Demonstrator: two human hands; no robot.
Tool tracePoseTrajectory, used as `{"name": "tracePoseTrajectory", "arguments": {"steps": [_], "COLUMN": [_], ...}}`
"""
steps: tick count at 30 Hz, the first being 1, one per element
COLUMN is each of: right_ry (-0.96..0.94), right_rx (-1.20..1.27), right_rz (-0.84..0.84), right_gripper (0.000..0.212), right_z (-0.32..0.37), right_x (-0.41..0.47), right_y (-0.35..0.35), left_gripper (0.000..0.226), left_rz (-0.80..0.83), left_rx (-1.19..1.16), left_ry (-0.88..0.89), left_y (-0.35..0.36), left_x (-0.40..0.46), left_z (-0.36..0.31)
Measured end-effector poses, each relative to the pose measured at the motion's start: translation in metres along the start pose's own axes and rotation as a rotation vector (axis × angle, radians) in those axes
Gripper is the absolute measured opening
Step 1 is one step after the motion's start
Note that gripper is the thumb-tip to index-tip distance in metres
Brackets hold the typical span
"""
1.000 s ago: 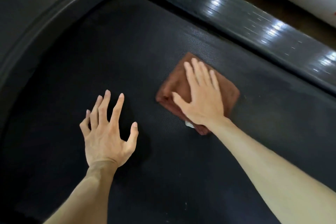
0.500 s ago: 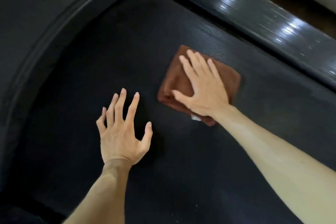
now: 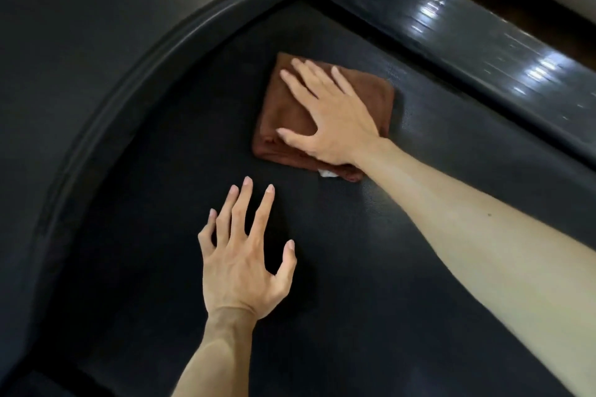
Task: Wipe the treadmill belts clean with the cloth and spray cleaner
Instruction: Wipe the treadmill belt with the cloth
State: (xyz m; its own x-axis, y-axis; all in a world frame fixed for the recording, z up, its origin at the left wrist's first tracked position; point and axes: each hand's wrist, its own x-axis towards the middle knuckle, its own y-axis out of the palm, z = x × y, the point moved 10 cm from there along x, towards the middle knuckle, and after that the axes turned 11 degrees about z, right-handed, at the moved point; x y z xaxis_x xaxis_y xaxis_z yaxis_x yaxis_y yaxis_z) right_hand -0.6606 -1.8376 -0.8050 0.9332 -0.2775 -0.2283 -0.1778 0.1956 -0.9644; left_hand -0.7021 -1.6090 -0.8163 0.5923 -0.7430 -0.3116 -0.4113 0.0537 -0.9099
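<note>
Brown cloth [image 3: 283, 119], folded into a thick square, flat on the black treadmill belt [image 3: 371, 267], near the belt's far end, close to the corner where curved motor cover [image 3: 129, 106] meets glossy side rail [image 3: 467, 42]. Small white tag [image 3: 327, 173] poking out from the cloth's near edge, just under the wrist.

Right hand [image 3: 335, 119] palm-down on top of the cloth, fingers straight and slightly fanned, thumb stretched along the near-left part of the fabric; grip wide, pressing rather than clutching. Forearm running in from the lower right across the belt.

Left hand [image 3: 242, 255] over bare belt, nearer than the cloth and a little to its left, well apart from it. Fingers spread and mostly straight, thumb out to the right; grip wide, holding nothing. Hard to tell whether fingertips touch the belt or hover just above it.

Cloth edge nearest the rail just short of it, a strip of belt between. Bright streaks of reflected light along the rail's top surface.
</note>
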Motion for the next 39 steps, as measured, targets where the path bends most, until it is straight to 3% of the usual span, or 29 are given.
{"name": "tracePoseTrajectory", "arguments": {"steps": [4, 7, 9, 13, 15, 17, 20, 23, 25, 28, 30, 31, 35, 37, 39], "right_ry": [0.461, 0.565, 0.400, -0.190, -0.279, -0.120, 0.315, 0.537, 0.450, -0.055, -0.162, -0.081, 0.531, 0.610, 0.476], "right_rx": [0.171, 0.190, 0.095, -0.078, -0.087, -0.046, 0.088, 0.137, 0.105, -0.030, -0.032, -0.003, 0.161, 0.157, 0.101], "right_rz": [-0.021, -0.044, -0.021, 0.034, 0.048, 0.026, -0.028, -0.055, -0.056, 0.050, 0.079, 0.053, -0.065, -0.089, -0.071], "right_gripper": [0.095, 0.095, 0.095, 0.095, 0.093, 0.093, 0.091, 0.089, 0.090, 0.092, 0.093, 0.093, 0.090, 0.088, 0.089], "right_z": [-0.034, -0.012, 0.021, 0.104, 0.099, 0.060, -0.018, -0.035, -0.013, 0.042, 0.039, 0.024, -0.048, -0.041, -0.007], "right_x": [0.039, 0.072, 0.078, 0.050, 0.050, 0.064, 0.071, 0.065, 0.068, 0.076, 0.076, 0.080, 0.071, 0.067, 0.068], "right_y": [-0.012, -0.020, -0.017, 0.003, 0.004, -0.006, -0.021, -0.022, -0.026, -0.018, -0.019, -0.022, -0.026, -0.028, -0.026], "left_gripper": [0.082, 0.081, 0.081, 0.081, 0.081, 0.081, 0.081, 0.081, 0.081, 0.082, 0.082, 0.082, 0.082, 0.081, 0.081], "left_rz": [0.004, -0.001, 0.005, 0.017, 0.014, 0.007, 0.003, 0.003, 0.006, 0.001, -0.006, -0.013, -0.012, -0.005, -0.003], "left_rx": [0.000, -0.006, -0.020, -0.014, -0.009, -0.011, -0.007, -0.007, -0.010, -0.005, -0.010, -0.012, -0.004, 0.006, 0.009], "left_ry": [-0.002, 0.003, 0.010, -0.004, -0.003, 0.001, 0.004, 0.006, 0.000, 0.002, 0.007, 0.007, 0.005, 0.006, 0.001], "left_y": [0.000, 0.000, 0.001, 0.002, 0.002, 0.001, 0.001, 0.001, 0.001, 0.001, 0.001, 0.000, 0.000, 0.002, 0.002], "left_x": [0.000, 0.000, 0.000, 0.000, 0.000, 0.000, 0.000, 0.000, 0.000, 0.000, -0.001, 0.000, 0.000, -0.001, -0.001], "left_z": [0.001, 0.000, 0.001, 0.002, 0.001, 0.002, 0.001, 0.001, 0.002, 0.001, 0.001, 0.001, 0.002, 0.001, 0.001]}}
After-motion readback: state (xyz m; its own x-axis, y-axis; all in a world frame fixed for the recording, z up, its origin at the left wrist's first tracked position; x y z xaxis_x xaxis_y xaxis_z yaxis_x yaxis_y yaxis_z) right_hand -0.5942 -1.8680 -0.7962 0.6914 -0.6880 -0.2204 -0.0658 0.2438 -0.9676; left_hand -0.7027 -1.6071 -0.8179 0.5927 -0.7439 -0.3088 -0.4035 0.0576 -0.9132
